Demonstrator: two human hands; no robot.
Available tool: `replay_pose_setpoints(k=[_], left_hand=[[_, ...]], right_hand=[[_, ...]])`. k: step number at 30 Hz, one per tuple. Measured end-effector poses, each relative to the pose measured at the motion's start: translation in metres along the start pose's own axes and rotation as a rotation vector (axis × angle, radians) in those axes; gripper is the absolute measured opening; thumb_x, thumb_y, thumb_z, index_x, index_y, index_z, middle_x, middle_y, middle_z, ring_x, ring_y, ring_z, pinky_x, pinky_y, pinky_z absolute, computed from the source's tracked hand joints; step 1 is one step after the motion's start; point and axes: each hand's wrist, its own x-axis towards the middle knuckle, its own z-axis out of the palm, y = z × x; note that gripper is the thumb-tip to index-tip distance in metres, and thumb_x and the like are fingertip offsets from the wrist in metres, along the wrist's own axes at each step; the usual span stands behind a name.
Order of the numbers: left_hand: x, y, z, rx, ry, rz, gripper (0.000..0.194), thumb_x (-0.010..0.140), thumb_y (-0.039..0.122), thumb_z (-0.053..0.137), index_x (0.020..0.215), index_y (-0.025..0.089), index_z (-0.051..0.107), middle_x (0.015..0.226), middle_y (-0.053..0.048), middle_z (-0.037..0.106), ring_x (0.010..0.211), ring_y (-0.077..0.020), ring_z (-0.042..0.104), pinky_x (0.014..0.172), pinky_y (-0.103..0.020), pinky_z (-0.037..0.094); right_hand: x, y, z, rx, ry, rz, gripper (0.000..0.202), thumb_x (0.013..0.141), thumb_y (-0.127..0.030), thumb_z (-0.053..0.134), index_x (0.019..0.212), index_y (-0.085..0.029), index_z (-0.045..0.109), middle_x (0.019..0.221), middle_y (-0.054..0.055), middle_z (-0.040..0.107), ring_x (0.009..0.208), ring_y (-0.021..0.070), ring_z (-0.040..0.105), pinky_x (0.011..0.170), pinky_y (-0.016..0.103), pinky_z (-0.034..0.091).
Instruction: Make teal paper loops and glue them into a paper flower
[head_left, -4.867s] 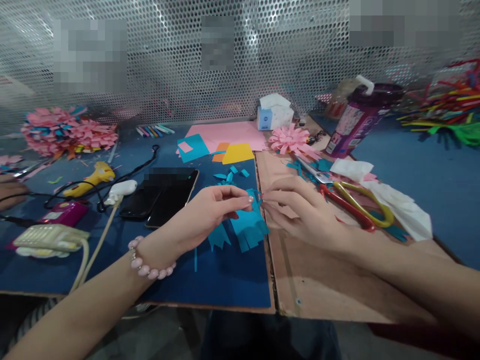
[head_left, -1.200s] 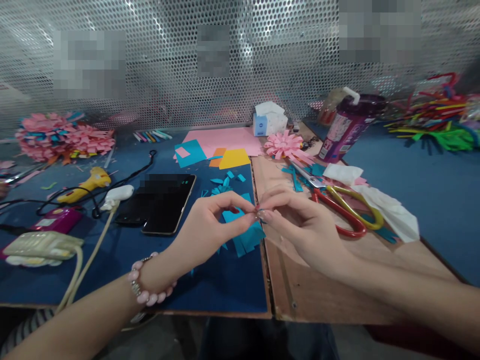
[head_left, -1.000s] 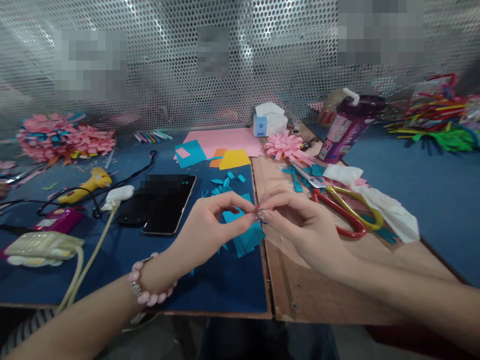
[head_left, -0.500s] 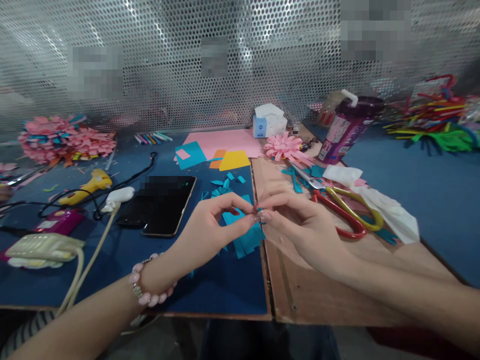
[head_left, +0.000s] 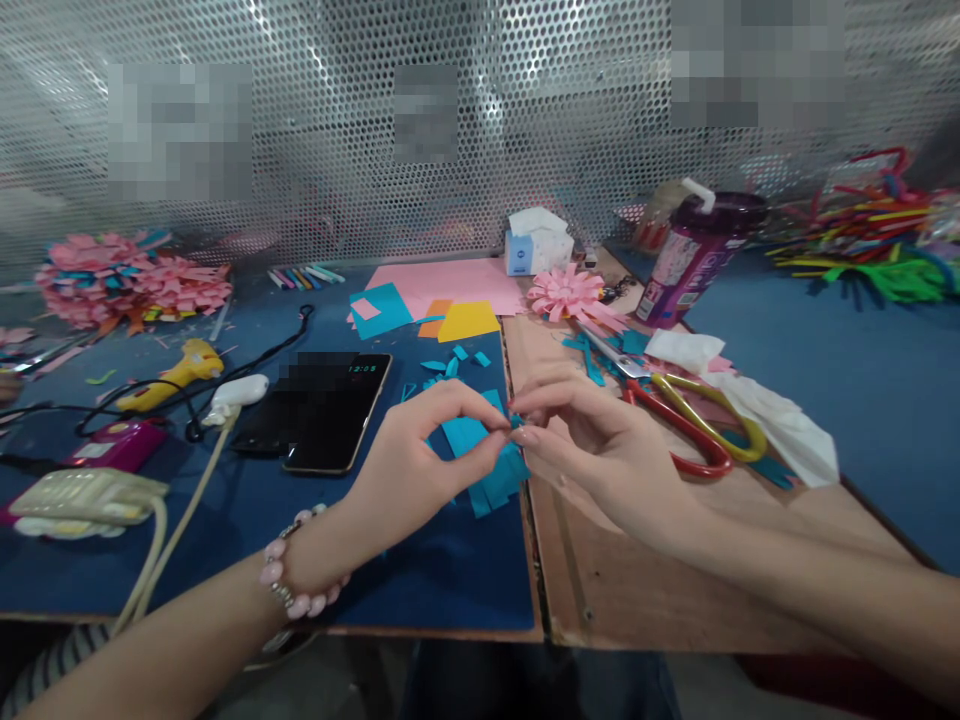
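Observation:
My left hand point(head_left: 420, 455), with a pink bead bracelet point(head_left: 304, 565) at the wrist, is closed in a pinch. Its fingertips meet those of my right hand point(head_left: 611, 455), which pinches too. Between them shows a small bit of blue paper point(head_left: 517, 421), mostly hidden by the fingers. Below and behind my left fingers lies blue paper with cut strips point(head_left: 491, 492). Several small blue paper pieces point(head_left: 460, 353) are scattered just beyond. To the right of my right hand rest scissors with a red handle point(head_left: 701, 466) and a yellow handle point(head_left: 754, 440).
Left are a phone point(head_left: 341, 420), a yellow glue gun point(head_left: 184, 375), cables and a power strip point(head_left: 86, 500). Pink, blue and yellow sheets point(head_left: 469, 320) lie ahead, near a tissue box point(head_left: 536, 245) and pink paper flower point(head_left: 566, 295). A purple cup point(head_left: 694, 260) stands right, near crumpled tissue point(head_left: 795, 430).
My fingertips have shifted slightly around the small blue paper, both hands staying together in nearly the same place. The phone screen now shows a clock.

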Motion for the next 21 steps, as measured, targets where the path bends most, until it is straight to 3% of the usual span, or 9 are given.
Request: replay_pose_setpoints(k=[6,12,21], left_hand=[[0.0,-0.001,0.0,0.175,0.05,0.177,0.004,0.079,0.014,0.066,0.081,0.017,0.066,0.083,-0.004,0.066,0.081,-0.0158,0.061,0.074,-0.029,0.05],[-0.002,0.0,-0.001,0.419,0.106,0.416,0.007,0.078,0.012,0.067,0.081,0.018,0.064,0.079,-0.004,0.067,0.079,-0.0171,0.062,0.076,-0.033,0.05],[-0.004,0.008,-0.004,0.503,0.119,0.515,0.014,0.076,0.011,0.067,0.085,0.02,0.062,0.078,-0.001,0.069,0.078,-0.0171,0.062,0.075,-0.033,0.05]], right_hand=[[-0.001,-0.004,-0.003,-0.151,0.006,-0.119,0.011,0.082,-0.022,0.067,0.093,-0.023,0.065,0.099,0.003,0.059,0.097,0.017,0.057,0.088,0.036,0.046],[0.0,-0.007,-0.006,-0.27,-0.019,-0.259,0.011,0.082,-0.017,0.066,0.091,-0.021,0.064,0.095,0.004,0.061,0.093,0.0169,0.058,0.083,0.036,0.05],[-0.002,-0.016,-0.009,-0.385,-0.002,-0.416,0.018,0.08,-0.011,0.066,0.093,-0.022,0.063,0.092,0.004,0.061,0.086,0.0154,0.06,0.075,0.033,0.052]])
